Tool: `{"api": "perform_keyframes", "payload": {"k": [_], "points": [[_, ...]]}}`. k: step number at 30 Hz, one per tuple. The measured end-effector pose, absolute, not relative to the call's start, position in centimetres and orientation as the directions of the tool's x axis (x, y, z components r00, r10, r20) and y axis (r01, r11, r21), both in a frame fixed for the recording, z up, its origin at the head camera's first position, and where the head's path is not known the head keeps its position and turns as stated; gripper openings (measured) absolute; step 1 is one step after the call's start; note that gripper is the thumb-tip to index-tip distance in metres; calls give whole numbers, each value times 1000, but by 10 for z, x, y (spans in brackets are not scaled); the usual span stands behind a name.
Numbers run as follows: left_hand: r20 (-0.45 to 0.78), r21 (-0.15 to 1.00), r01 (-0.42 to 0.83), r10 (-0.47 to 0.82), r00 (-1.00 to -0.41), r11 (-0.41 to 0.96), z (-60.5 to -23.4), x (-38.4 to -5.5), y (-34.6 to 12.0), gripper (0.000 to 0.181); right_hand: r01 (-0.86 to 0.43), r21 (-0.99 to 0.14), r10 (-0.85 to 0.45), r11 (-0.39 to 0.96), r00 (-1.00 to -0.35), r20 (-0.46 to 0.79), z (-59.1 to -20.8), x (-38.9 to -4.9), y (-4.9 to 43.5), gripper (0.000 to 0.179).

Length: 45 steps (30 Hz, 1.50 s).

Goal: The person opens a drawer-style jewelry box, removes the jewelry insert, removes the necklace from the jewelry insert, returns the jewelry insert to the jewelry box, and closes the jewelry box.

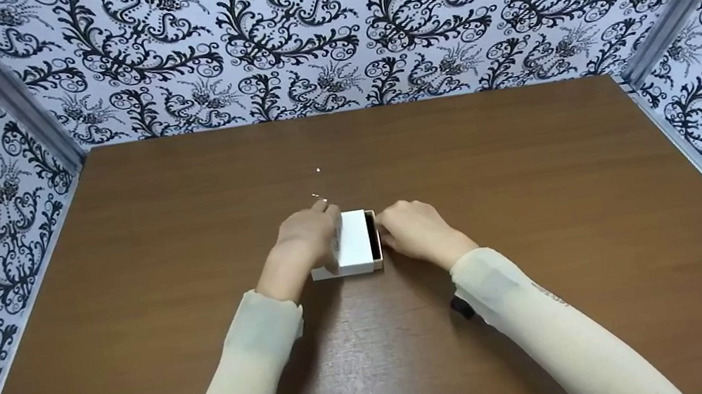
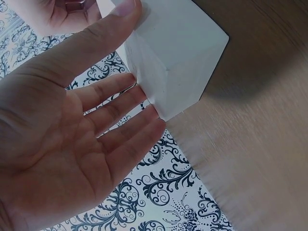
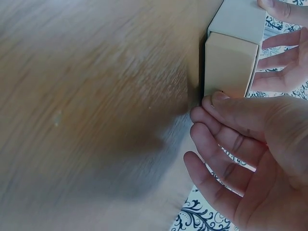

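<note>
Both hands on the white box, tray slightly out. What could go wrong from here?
1. The right grip is on the inner tray only by fingertips at its end, so it could slip off.
2. The left grip steadies the white sleeve with thumb and fingertips; the sleeve might slide along if the tray binds.

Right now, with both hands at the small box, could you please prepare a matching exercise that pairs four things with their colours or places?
Things:
1. Outer sleeve
2. Inner tray
3. Tabletop
4. Wall panels

Descriptions:
A. Brown, with a wood grain
B. White, with black swirling patterns
C. Plain white, partly covered by the left hand in the head view
D. Tan, sticking out slightly beside the right hand

Right pairs: 1-C, 2-D, 3-A, 4-B.
</note>
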<state>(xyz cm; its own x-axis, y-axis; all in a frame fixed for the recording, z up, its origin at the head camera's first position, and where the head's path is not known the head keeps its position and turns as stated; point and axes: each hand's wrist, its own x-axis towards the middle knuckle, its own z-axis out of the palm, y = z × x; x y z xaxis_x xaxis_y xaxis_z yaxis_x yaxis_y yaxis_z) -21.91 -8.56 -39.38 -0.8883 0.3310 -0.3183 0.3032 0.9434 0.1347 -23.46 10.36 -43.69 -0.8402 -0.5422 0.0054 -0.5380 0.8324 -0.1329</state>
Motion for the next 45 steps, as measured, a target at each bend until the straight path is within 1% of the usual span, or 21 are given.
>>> {"api": "perform_keyframes", "payload": {"k": [8, 18, 27, 34, 45], "points": [[-315, 144, 305, 336, -888, 942, -393, -219, -86, 80, -530, -138, -534, 837, -845, 3, -437, -236, 106, 16], [-310, 144, 300, 330, -891, 943, -396, -219, -86, 79, -521, -145, -529, 841, -849, -12, -435, -235, 110, 15], [-315, 123, 299, 323, -893, 946, -395, -219, -85, 81, -525, -136, -531, 840, -848, -9, -434, -234, 114, 15], [-310, 127, 303, 328, -892, 945, -395, -219, -84, 78, -518, -130, -524, 846, -852, -15, -436, -235, 117, 16], [-319, 128, 302, 328, -889, 945, -395, -219, -83, 81, -516, -123, -521, 848, -854, -8, -436, -235, 119, 16]]}}
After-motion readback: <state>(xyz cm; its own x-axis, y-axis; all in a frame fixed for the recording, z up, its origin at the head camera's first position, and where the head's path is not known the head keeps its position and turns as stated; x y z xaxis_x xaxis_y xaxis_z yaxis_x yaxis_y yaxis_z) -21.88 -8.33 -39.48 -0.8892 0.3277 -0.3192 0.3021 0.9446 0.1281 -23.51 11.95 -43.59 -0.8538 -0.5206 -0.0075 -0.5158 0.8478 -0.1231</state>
